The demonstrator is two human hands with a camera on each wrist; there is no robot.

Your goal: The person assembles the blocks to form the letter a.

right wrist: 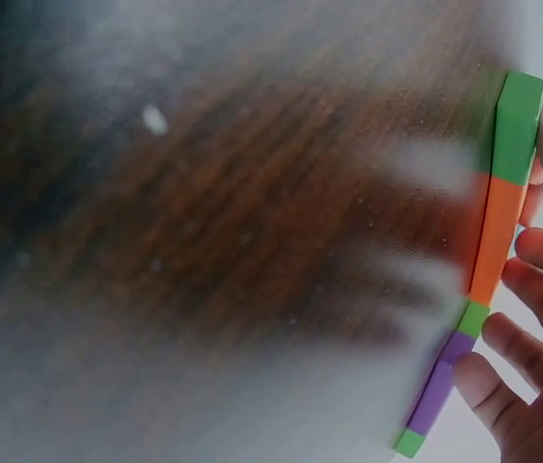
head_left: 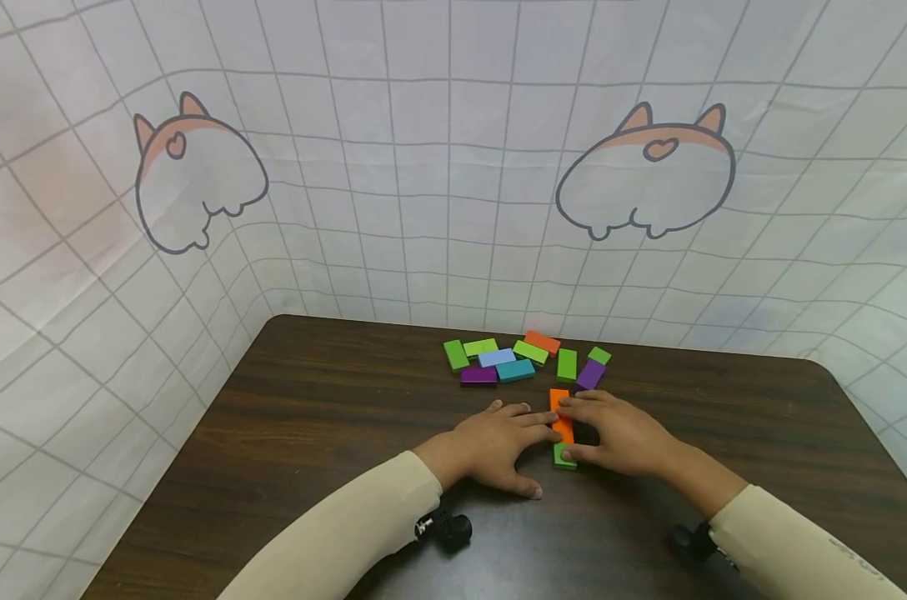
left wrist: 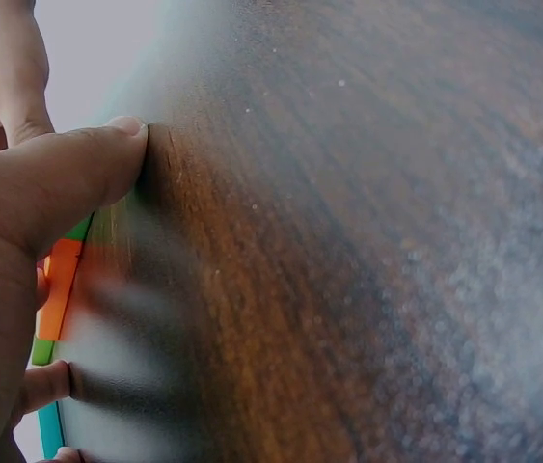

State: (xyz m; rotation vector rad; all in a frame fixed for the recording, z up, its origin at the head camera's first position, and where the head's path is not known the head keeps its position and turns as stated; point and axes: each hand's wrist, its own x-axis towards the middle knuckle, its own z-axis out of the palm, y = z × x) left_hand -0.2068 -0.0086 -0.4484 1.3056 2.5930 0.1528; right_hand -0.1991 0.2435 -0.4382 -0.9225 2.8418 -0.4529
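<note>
An orange block piece (head_left: pixel 564 427) lies on the dark table with a green block (head_left: pixel 563 464) end to end at its near side, the two forming a straight line. My left hand (head_left: pixel 498 448) spreads flat on the left, its fingertips right at the orange piece's edge and its thumb on the tabletop. From the right, my right hand (head_left: pixel 633 437) reaches in with its thumb at the green block and its forefinger over the orange piece. In the right wrist view the orange (right wrist: pixel 500 241) and green (right wrist: pixel 517 145) sides line up, with relaxed fingers alongside.
Beyond the hands, several loose blocks lie scattered: a dark purple one (head_left: pixel 479 377), a teal one (head_left: pixel 516 371), a light blue one (head_left: pixel 496 357), a red-orange one (head_left: pixel 542 342), a purple one (head_left: pixel 591 375) and several green ones (head_left: pixel 567 365). A white gridded curtain (head_left: pixel 423 167) surrounds the wooden table (head_left: pixel 311 400).
</note>
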